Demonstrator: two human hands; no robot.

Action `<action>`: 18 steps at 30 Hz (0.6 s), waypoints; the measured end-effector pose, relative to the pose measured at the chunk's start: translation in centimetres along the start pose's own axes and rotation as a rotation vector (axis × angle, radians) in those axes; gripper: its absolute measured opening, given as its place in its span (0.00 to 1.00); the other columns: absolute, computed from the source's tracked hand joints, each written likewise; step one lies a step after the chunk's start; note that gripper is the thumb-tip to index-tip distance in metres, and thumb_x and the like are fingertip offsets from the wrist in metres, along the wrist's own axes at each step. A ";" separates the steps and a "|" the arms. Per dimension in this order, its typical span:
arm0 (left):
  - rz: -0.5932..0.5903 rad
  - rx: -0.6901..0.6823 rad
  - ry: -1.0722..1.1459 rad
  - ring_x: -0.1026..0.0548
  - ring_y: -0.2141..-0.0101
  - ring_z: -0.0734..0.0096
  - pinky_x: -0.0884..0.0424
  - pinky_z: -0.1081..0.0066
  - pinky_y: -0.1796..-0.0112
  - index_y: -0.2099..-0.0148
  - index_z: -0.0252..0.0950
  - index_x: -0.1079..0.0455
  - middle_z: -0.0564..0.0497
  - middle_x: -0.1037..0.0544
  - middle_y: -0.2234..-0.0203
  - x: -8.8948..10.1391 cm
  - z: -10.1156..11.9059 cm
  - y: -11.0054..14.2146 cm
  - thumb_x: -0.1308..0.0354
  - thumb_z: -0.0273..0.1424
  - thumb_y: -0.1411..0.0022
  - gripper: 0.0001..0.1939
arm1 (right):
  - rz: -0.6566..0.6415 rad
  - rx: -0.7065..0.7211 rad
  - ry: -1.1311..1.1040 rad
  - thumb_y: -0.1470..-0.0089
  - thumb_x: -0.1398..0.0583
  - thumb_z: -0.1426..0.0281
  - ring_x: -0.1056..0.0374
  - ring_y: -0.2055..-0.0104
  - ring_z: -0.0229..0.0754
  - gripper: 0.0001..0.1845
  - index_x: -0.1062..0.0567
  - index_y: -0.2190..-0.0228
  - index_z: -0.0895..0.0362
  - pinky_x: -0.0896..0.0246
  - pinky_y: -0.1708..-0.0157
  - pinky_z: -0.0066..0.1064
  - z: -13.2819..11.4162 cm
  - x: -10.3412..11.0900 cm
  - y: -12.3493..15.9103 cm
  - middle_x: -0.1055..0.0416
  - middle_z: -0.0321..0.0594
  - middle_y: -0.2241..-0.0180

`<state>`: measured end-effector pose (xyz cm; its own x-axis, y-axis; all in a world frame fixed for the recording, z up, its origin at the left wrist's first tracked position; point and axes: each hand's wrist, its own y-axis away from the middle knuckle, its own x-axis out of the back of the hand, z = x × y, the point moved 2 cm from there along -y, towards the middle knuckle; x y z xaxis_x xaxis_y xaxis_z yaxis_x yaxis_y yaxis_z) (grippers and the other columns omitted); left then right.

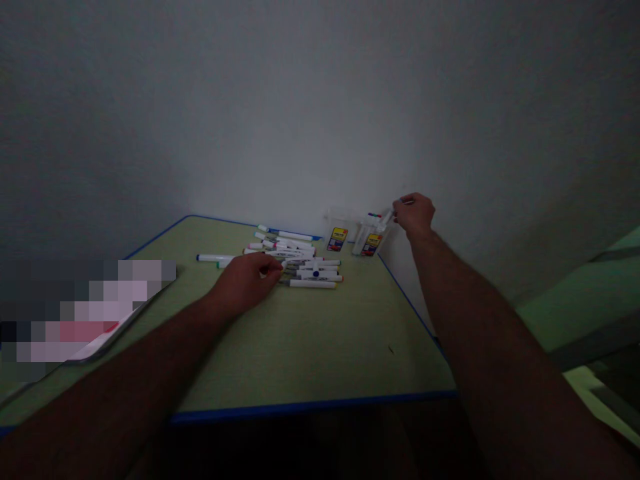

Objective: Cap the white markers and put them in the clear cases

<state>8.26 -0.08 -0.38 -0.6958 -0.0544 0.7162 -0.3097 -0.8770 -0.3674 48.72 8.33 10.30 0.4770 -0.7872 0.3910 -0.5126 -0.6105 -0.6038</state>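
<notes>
My right hand [416, 212] is closed in a pinch on a white marker [389, 217]. That marker is tilted, its lower end at the mouth of the right clear plastic case [370, 239], which has a yellow and blue label and holds some markers. My left hand [250, 280] rests at the left side of a pile of white markers [300, 253] with coloured ends. Its thumb and index finger come together on the end of a marker [285, 265], partly hidden by the fingers. A second clear case [339, 231] stands upright just left of the first.
The pale green table [300, 353] has a blue edge and meets a grey wall [300, 120] at the back. One blue-ended marker [213, 258] lies left of the pile. At the left is a blurred-out object with a white rim [95, 347]. The scene is dim.
</notes>
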 end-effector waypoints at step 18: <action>-0.020 -0.023 -0.002 0.23 0.67 0.63 0.27 0.62 0.59 0.60 0.37 0.19 0.46 0.17 0.65 -0.2 -0.2 0.1 0.42 0.32 0.38 0.11 | -0.075 -0.007 0.204 0.62 0.29 0.75 0.30 0.69 0.41 0.09 0.18 0.72 0.59 0.32 0.59 0.38 2.2 -2.0 -0.1 0.25 0.37 0.74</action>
<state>8.18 -0.02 -0.67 -0.6884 -0.0379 0.7243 -0.3382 -0.8667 -0.3667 49.37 10.15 8.05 0.3596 -0.7405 0.5678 -0.4866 -0.6680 -0.5630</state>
